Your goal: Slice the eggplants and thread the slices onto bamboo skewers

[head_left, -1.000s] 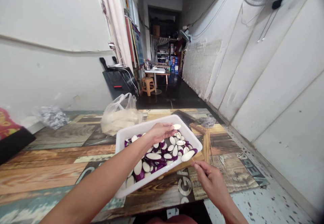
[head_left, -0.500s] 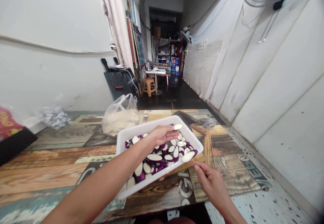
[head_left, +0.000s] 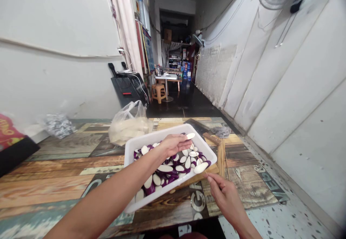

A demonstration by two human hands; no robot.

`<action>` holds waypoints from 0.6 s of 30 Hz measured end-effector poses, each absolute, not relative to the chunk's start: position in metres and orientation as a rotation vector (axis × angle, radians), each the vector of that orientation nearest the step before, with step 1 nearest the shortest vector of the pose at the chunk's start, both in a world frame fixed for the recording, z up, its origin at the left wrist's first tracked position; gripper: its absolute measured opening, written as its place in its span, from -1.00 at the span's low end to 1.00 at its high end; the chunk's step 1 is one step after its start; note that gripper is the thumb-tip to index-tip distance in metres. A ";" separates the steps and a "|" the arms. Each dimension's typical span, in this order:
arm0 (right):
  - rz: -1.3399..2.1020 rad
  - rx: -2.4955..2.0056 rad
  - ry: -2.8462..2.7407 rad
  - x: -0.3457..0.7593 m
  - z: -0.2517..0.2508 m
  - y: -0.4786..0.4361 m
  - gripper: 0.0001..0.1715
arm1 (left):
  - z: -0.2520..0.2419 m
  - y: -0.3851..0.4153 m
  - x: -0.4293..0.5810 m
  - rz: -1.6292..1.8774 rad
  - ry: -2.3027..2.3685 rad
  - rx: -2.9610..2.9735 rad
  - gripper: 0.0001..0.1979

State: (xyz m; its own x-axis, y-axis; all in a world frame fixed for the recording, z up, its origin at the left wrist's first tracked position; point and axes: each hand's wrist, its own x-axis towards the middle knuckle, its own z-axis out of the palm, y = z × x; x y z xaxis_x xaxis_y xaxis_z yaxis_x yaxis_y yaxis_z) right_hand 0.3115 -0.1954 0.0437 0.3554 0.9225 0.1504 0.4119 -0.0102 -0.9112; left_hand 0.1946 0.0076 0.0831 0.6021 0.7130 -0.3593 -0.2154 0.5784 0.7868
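Two bare hands, yours, set apart over one wood-patterned table (head_left: 62,177).

Nearest, at right: your right hand (head_left: 223,193), fingertips pinched on the near end of a thin skewer (head_left: 195,150).

Next, on that skewer: one threaded slice (head_left: 200,167), white-faced with purple skin at its right end, just beyond your right fingertips and over the tub's near right side.

Item: the skewer's long axis, running from your right fingertips away to the far left, its far end close by your left fingers. Whether it touches anything there, you cannot tell from this view.

Item: one white tub (head_left: 128,156), askew on the table, holding many cut eggplant pieces (head_left: 164,168), white faces and purple skins mixed.

Beyond, over the tub: your left hand (head_left: 175,144), fingers closed on the left end of one held slice (head_left: 190,136). It lies far and left of your right hand, just past the skewer's far end; its long axis runs left to right, crosswise to the skewer. Your left hand is nearer to it.

Right of the tub: a loose bundle of sticks (head_left: 221,158); farther, a wooden handle (head_left: 212,138) and grey crumpled plastic (head_left: 221,131).

Far left of the tub: one clear bag (head_left: 129,126), pale contents.

Farthest: one stool (head_left: 159,93) beside a small white-topped table (head_left: 167,76).
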 end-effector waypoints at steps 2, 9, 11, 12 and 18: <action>0.633 -1.600 -1.223 0.311 0.043 -0.196 -0.56 | 0.082 0.007 0.195 0.593 0.738 0.794 -0.87; 0.587 -1.596 -1.231 0.309 0.045 -0.195 -0.58 | 0.085 -0.001 0.197 0.587 0.743 0.835 -0.91; 0.581 -1.592 -1.233 0.307 0.047 -0.193 -0.57 | 0.088 -0.005 0.198 0.582 0.756 0.840 -0.93; 0.574 -1.590 -1.232 0.306 0.048 -0.192 -0.57 | 0.089 -0.006 0.198 0.581 0.761 0.841 -0.94; 0.484 -1.608 -1.261 0.304 0.050 -0.186 -0.58 | 0.092 -0.013 0.198 0.562 0.772 0.865 -0.91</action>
